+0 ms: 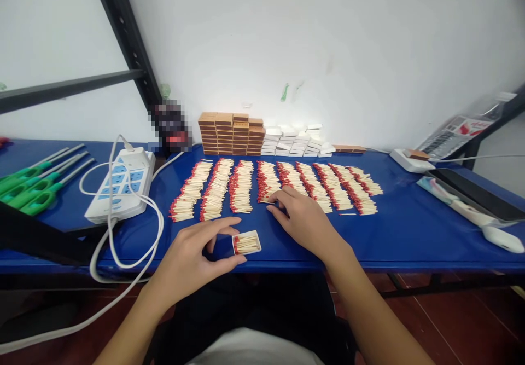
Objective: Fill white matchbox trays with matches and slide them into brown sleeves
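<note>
A small white matchbox tray, partly filled with red-tipped matches, is near the table's front edge. My left hand holds it, thumb at its near edge and a fingertip at its far side; the index finger extends above it. My right hand reaches to the near end of a row of loose matches. Its thumb and index finger close together around matches there, and the hand partly covers the neighbouring rows. More red-tipped matches lie in several slanting rows to both sides.
Brown matchboxes and white trays are stacked against the wall. A power strip with looping white cable and green-handled tools lie left. On the right are a phone, a white-handled item and a plastic bottle.
</note>
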Demonstrator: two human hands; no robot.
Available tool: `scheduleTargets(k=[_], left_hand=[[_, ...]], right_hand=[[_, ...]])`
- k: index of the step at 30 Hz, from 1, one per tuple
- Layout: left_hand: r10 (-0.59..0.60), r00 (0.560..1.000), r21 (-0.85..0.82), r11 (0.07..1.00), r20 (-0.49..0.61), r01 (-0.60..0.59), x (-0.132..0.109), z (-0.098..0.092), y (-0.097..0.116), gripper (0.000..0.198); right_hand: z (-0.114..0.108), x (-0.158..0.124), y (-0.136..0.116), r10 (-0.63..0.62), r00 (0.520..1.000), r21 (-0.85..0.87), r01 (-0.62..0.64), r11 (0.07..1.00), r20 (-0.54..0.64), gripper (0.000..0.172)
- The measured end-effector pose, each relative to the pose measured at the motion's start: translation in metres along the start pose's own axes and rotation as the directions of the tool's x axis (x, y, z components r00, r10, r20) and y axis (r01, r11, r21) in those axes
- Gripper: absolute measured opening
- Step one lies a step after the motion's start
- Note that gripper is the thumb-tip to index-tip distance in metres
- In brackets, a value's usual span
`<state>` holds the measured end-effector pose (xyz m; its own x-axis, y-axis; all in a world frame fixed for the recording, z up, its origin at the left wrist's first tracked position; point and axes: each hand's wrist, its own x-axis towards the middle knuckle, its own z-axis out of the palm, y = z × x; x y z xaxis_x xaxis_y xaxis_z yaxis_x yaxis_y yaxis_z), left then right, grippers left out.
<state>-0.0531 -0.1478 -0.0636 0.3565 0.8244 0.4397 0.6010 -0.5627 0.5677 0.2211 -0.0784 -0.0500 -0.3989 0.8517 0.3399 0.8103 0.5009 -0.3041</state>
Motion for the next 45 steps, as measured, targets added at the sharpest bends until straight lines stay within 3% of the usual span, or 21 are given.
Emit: scheduleTargets(k=[13, 23, 36, 40, 45], left_hand=[[0.012, 1.0, 0.0, 1.0, -0.001, -0.012, 0.001, 0.0, 0.0, 0.064], [0.018, 1.0, -0.006, 1.0, -0.007, -0.018, 0.0, 0.0, 0.001, 0.065], [0.024, 1.0, -0.002, 1.0, -0.009, -0.024, 0.0, 0.001, -0.001, 0.063], [0.018, 1.0, 0.003, 1.0, -0.014, -0.018, 0.0, 0.0, -0.001, 0.063], [0.016, 1.0, 0.009, 1.0, -0.009, -0.016, 0.0, 0.001, -0.001, 0.066]], right_hand=[[-0.002, 0.0, 0.001, 0.003, 1.0, 0.031, -0.003, 1.0, 0.018, 0.011], [-0.006, -0.002, 0.0, 0.017, 0.991, 0.041, -0.022, 0.999, 0.13, 0.012], [-0.007, -0.002, 0.002, 0.047, 0.984, 0.063, -0.058, 0.996, 0.17, 0.012], [-0.014, -0.006, -0.003, 0.023, 0.988, 0.076, -0.035, 0.997, 0.152, 0.012], [-0.025, -0.016, -0.028, -0.103, 0.984, 0.086, 0.091, 0.992, 0.147, 0.01]])
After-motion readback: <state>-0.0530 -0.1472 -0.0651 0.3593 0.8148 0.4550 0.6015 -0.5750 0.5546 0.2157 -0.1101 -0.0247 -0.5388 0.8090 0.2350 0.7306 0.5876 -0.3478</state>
